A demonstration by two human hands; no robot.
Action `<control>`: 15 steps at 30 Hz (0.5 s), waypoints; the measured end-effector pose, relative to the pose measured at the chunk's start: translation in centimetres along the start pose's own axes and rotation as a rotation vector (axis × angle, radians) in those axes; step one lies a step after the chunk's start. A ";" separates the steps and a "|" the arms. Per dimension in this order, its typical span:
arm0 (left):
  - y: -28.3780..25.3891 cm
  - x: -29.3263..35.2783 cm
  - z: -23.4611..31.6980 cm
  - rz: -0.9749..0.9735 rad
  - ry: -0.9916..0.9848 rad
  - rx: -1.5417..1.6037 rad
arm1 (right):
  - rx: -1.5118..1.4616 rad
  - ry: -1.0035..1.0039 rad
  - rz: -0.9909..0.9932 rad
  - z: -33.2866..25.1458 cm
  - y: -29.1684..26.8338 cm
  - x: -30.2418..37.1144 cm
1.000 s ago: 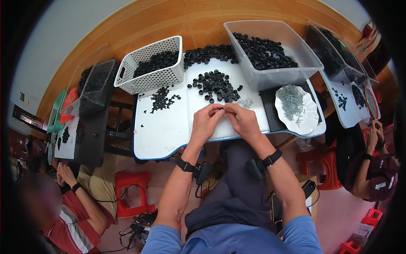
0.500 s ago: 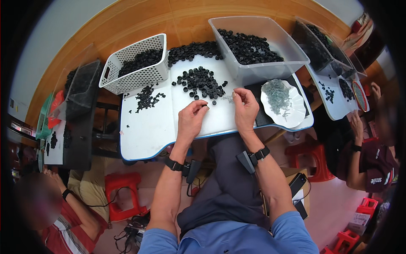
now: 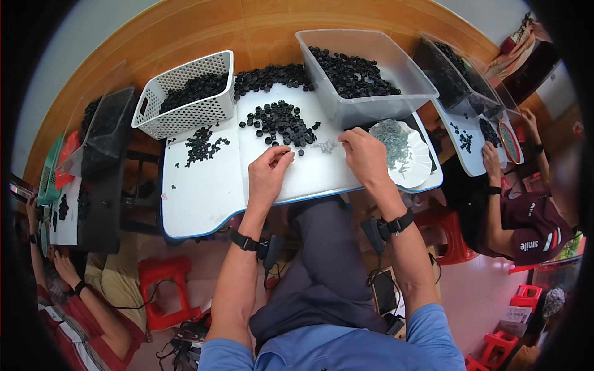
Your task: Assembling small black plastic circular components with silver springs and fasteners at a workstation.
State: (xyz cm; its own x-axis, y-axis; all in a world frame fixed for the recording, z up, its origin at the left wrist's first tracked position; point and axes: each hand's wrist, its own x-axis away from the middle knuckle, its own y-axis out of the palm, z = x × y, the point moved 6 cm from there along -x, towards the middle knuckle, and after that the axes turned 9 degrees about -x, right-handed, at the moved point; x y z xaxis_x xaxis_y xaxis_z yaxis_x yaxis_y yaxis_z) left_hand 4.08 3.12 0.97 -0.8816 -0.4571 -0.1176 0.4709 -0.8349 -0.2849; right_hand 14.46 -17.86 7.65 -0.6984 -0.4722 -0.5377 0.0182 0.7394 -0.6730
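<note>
We have a white perforated plastic basket (image 3: 185, 122) at the back left of our white, blue-edged table (image 3: 204, 195) and a clear rectangular plastic bin (image 3: 380, 110) at back right. Nearer us, between them, lie small round black parts (image 3: 283, 119); before the basket, small irregular black pieces (image 3: 201, 147); before the bin, thin grey-green pins (image 3: 391, 141) on a white scalloped plate (image 3: 422, 168).

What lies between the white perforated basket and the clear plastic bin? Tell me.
In the head view, a band of small black round parts lies on the table between the white perforated basket and the clear plastic bin.
</note>
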 end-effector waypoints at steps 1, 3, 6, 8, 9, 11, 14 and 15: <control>0.0 0.1 0.1 -0.005 -0.010 -0.006 | 0.116 -0.003 -0.062 -0.2 0.3 -0.1; 0.1 0.0 0.1 -0.009 -0.006 -0.018 | 0.188 0.000 -0.125 0.4 1.1 -0.4; 0.2 0.0 0.0 -0.006 -0.003 -0.034 | 0.290 -0.006 -0.209 1.2 2.3 -0.9; 0.2 -0.1 -0.1 -0.003 -0.002 -0.032 | 0.327 -0.014 -0.229 1.7 2.7 -1.3; 0.3 -0.1 -0.1 -0.007 0.008 -0.026 | 0.318 -0.039 -0.270 2.0 3.0 -1.5; 0.3 -0.1 -0.2 -0.007 0.016 -0.019 | 0.308 -0.066 -0.313 2.2 3.2 -1.7; 0.0 0.0 -0.2 0.004 0.030 -0.011 | 0.189 -0.113 -0.296 1.5 3.0 -2.0; 0.0 0.0 -0.2 -0.001 0.029 -0.034 | 0.187 -0.093 -0.308 1.5 3.0 -2.0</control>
State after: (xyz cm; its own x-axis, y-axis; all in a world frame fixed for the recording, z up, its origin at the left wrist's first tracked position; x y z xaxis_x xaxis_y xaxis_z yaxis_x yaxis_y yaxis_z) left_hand 4.05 3.16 0.80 -0.8827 -0.4469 -0.1451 0.4694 -0.8241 -0.3171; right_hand 17.02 -15.46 5.94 -0.6235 -0.7072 -0.3334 -0.0462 0.4590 -0.8872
